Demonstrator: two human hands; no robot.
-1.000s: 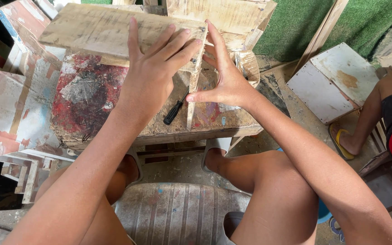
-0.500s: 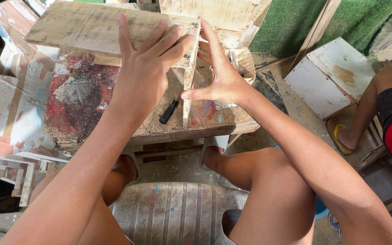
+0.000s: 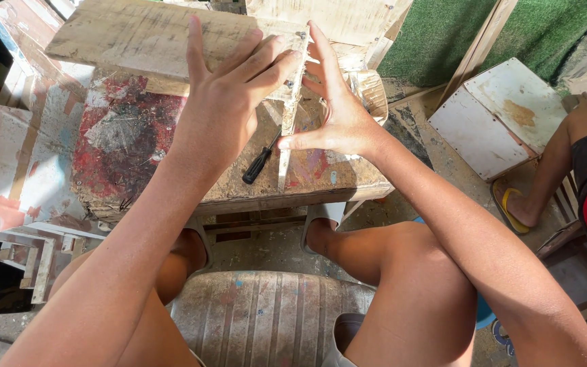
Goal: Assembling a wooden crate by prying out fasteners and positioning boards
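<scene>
A paint-stained worktop (image 3: 137, 136) stands over a dusty floor. The left hand (image 3: 229, 102) lies flat, fingers spread, on a plank (image 3: 130, 34), pressing its near end. The right hand (image 3: 334, 112), open with thumb out, braces a thin upright strip (image 3: 288, 129) against that plank's edge; neither hand grips. A screwdriver (image 3: 259, 162) lies just below the left hand. Judging by this, firm even pressure from both sides should keep the joint square.

The head camera is looking steeply down, close above the paint-stained table (image 3: 137, 136), knees showing below it.
</scene>
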